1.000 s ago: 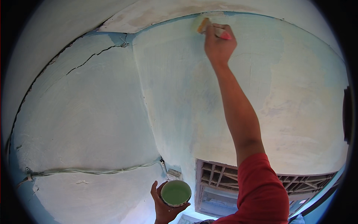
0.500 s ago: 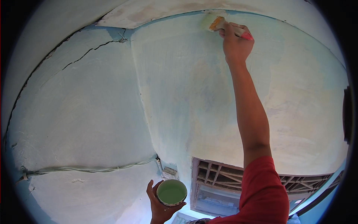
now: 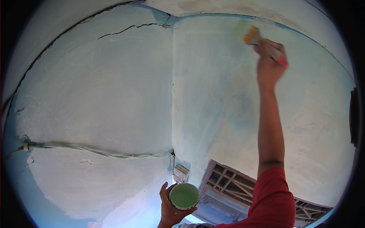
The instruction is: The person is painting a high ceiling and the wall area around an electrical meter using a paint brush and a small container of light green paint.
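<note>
Overhead, a person's right hand [image 3: 272, 68] was clamped on the handle of a paint brush [image 3: 252, 35], its orange bristles angled up and left near the top of a pale blue-green wall [image 3: 216, 76]. Motion blurred hand and brush; whether the bristles touched the wall could not be told. Half a second earlier, the brush had been nearer the wall's upper edge; now it was lower, just beside a yellowish-green smear [image 3: 240, 28]. The view had also swung, bringing the corner of the room close to mid-frame. Below, the left hand [image 3: 170, 214] kept its fingers and thumb curled around a bowl [image 3: 183, 208] of green liquid [image 3: 184, 196], near a small box [image 3: 181, 173] and a cable [image 3: 87, 149] on the wall. A window grille [image 3: 232, 181] appeared beside a red sleeve [image 3: 273, 193].
</note>
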`<action>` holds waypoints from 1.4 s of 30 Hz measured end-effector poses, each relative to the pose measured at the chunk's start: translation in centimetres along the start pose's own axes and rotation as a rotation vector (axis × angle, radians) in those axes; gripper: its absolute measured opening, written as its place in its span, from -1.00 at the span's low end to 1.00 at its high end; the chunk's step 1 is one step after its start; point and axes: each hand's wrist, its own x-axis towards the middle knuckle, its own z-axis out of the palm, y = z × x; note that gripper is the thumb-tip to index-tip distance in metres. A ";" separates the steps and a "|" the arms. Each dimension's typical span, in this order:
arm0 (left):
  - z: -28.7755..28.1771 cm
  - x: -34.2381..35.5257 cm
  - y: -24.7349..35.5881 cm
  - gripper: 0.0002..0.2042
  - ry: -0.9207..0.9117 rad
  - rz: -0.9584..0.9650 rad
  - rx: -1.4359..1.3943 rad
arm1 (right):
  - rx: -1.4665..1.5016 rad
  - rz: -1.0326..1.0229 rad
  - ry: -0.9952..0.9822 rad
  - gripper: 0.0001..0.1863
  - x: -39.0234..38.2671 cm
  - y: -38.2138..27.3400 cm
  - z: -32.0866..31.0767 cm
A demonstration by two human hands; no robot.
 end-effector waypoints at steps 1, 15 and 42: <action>0.2 0.0 -0.4 0.42 0.005 0.013 0.018 | -0.027 -0.007 -0.069 -0.90 -1.1 0.6 2.9; 0.1 -0.5 -1.2 0.42 0.048 -0.002 0.097 | -0.449 -0.200 -0.166 -0.77 0.7 7.5 8.9; -0.7 -1.0 -2.1 0.39 0.116 -0.019 0.091 | -0.417 -0.089 -0.264 -0.85 -7.4 8.5 16.9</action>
